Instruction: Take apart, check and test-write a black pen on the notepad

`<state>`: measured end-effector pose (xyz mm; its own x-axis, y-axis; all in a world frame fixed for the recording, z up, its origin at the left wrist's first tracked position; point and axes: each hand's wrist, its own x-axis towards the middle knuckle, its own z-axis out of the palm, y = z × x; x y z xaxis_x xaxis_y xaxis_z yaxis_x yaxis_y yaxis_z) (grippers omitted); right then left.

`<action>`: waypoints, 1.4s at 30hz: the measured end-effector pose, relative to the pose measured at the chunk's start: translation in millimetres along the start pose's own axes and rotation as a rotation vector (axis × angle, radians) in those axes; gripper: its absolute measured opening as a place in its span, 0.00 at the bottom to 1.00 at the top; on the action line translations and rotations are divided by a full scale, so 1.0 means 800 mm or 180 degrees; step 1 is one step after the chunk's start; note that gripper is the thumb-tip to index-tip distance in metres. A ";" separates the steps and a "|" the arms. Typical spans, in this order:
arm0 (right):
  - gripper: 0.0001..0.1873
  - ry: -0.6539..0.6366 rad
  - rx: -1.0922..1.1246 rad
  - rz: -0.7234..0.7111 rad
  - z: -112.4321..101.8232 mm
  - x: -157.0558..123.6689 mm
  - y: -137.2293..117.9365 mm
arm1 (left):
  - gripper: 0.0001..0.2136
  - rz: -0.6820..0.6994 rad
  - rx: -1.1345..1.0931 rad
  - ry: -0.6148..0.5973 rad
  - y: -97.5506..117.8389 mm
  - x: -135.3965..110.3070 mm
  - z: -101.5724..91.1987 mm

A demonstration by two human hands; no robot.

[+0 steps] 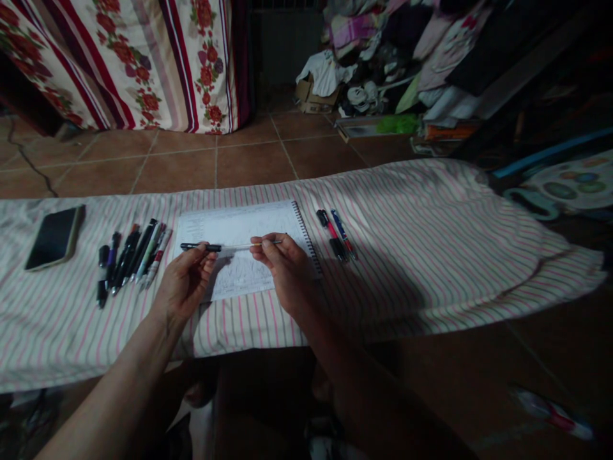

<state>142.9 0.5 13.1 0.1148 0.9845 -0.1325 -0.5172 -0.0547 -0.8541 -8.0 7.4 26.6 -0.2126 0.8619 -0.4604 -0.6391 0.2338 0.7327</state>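
Observation:
Both hands hold one pen (230,246) level above a spiral notebook (242,246) covered in scribbles. My left hand (184,284) pinches the pen's black end. My right hand (282,265) pinches the other end, near the tip. The pen's middle looks clear. The notebook lies open on a striped cloth (431,255) over a low surface.
Several pens (131,259) lie in a row left of the notebook, and a dark phone (53,237) lies further left. Three pens (336,234) lie right of the notebook. Beyond are tiled floor (239,160), a floral bedspread (134,57) and piled clothes (383,57).

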 end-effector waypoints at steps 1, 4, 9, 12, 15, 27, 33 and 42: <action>0.06 0.0001 -0.0004 -0.0002 0.000 0.000 0.000 | 0.13 -0.0008 -0.0001 -0.0014 0.000 -0.001 0.000; 0.07 0.0006 -0.0020 0.0026 0.000 0.000 0.000 | 0.12 -0.0018 -0.0022 -0.0016 0.000 -0.002 0.001; 0.06 -0.0024 0.0008 0.0050 0.000 -0.001 0.002 | 0.11 0.0004 -0.0042 0.0027 -0.002 -0.003 0.002; 0.06 -0.0078 0.0051 0.0076 0.001 -0.002 0.004 | 0.11 -0.0019 -0.0013 -0.0026 -0.004 -0.004 0.004; 0.06 -0.0083 0.0074 0.0088 0.001 -0.002 0.007 | 0.11 -0.0024 -0.0007 -0.0037 -0.005 -0.004 0.005; 0.06 -0.0309 0.0208 0.0196 0.007 -0.007 0.015 | 0.11 0.0015 -0.0037 -0.0052 -0.011 -0.004 0.007; 0.09 -0.0399 -0.0046 0.0127 0.007 -0.009 0.019 | 0.12 0.0015 -0.0042 -0.0106 -0.015 -0.005 0.009; 0.10 -0.0137 -0.1186 -0.0156 0.004 -0.002 0.027 | 0.11 -0.0017 -0.0084 -0.0134 -0.017 -0.006 0.010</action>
<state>129.1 -1.9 -3.4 0.0918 0.9931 -0.0724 -0.1670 -0.0563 -0.9843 7.9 3.5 23.1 -0.1783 0.8790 -0.4423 -0.6594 0.2269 0.7167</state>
